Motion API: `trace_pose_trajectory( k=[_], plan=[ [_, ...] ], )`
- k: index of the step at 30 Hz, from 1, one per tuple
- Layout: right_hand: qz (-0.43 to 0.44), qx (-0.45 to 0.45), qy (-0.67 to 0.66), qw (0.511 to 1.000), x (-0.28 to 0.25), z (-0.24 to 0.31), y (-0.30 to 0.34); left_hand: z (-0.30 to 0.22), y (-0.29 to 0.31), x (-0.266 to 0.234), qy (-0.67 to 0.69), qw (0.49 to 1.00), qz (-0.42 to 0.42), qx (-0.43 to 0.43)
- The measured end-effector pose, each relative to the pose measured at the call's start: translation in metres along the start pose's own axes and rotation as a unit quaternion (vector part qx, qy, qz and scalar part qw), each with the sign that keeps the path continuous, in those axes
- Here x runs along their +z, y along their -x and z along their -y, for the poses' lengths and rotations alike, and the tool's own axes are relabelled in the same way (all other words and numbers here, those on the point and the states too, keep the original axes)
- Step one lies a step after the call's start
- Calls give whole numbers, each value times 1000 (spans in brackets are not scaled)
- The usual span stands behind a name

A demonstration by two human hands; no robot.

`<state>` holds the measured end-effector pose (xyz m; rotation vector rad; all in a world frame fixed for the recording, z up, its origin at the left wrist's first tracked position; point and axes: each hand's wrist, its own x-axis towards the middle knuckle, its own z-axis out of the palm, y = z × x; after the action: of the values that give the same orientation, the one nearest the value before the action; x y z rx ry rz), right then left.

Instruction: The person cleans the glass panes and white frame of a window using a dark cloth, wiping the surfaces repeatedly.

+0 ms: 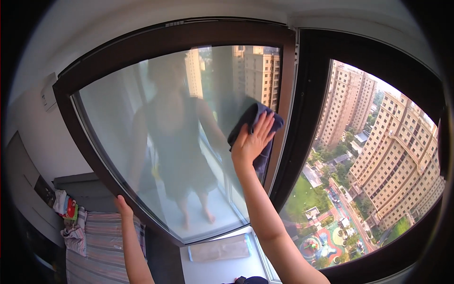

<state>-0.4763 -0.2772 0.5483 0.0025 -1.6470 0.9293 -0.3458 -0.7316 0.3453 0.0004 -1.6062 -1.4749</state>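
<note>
A dark-framed window sash point(175, 38) stands swung inward in front of me, and its glass pane point(109, 123) mirrors a standing figure and the towers outside. With outstretched fingers, my right hand point(254, 139) presses a dark blue-grey cloth point(272, 123) flat against the glass near the sash's right side. Part of the cloth folds over at the top. My left hand point(124, 207) holds the lower left edge of the sash, its thumb side showing and most fingers hidden behind the frame.
Right of the sash, the window opening point(307, 118) looks down from a great height on apartment towers point(397, 151) and a playground. A pale mat point(220, 248) lies on the white sill below. At lower left stands a bed with a striped cover point(101, 246) and folded clothes point(70, 208).
</note>
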Motion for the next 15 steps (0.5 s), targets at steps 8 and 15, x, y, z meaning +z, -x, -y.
trace_pose_trajectory(
  k=[8,15],
  plan=[
    [211,-343,-57,914,12,82,123,-7,-4,0,-64,997,18,43],
    [157,-211,49,964,-11,-89,111,-9,-3,1,-60,995,39,64]
  ],
)
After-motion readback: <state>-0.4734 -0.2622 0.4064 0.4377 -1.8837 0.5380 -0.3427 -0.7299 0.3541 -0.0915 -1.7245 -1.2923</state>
